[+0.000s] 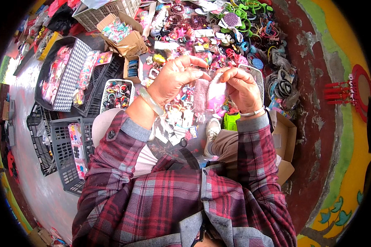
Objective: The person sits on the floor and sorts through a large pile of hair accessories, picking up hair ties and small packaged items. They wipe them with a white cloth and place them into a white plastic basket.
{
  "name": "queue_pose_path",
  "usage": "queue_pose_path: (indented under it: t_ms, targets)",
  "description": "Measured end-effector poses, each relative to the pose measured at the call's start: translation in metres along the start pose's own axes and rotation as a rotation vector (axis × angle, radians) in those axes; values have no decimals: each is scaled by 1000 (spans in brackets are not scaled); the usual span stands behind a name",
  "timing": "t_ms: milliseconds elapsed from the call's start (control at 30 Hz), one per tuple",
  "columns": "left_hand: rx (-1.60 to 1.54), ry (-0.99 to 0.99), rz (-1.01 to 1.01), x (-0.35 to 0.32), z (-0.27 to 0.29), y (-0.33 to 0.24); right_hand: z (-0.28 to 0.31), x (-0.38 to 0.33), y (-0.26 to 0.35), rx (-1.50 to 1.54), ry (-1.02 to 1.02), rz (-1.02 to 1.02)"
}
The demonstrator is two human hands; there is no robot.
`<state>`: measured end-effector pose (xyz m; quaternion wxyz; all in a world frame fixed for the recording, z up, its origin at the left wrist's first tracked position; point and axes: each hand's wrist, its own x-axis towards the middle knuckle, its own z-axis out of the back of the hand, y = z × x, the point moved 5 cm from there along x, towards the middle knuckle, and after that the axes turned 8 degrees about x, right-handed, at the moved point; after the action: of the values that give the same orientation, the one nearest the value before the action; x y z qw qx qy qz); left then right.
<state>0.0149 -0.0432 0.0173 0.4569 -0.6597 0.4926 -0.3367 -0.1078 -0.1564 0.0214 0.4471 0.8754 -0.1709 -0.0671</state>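
Note:
In front of my chest both hands are raised close together. My right hand point(242, 87) pinches the top of a fluffy white-and-pink piece point(217, 92), which hangs below the fingers and seems to be in clear plastic. Beside it hangs a dusty-pink furry strip point(201, 95); I cannot tell whether the two are joined. My left hand point(172, 81) has its thumb and fingers curled together near the top of these pieces. What lies between those fingertips is too small to make out. A pale bangle circles the left wrist, and a thin band the right.
A heap of hair accessories point(185, 31) covers the floor ahead, with green headbands point(247, 14) at its far right. To the left stand a white basket point(104, 101) of hair ties, a cardboard box point(132, 47) of small packets and a grey crate point(64, 156). An open carton point(285, 136) sits by my right knee.

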Motion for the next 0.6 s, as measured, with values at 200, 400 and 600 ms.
queue_pose_path:
  t_ms: [200, 400, 600]
  targets:
    - [164, -5, -25, -1, -1, -6, -1, 2, 1, 19, -2, -12]
    - [219, -75, -42, -2, 11, -10, 9, 3, 17, 50, -65, 92]
    - [297, -80, -140, -1, 6, -12, 7, 5, 4, -95, -162, 32]
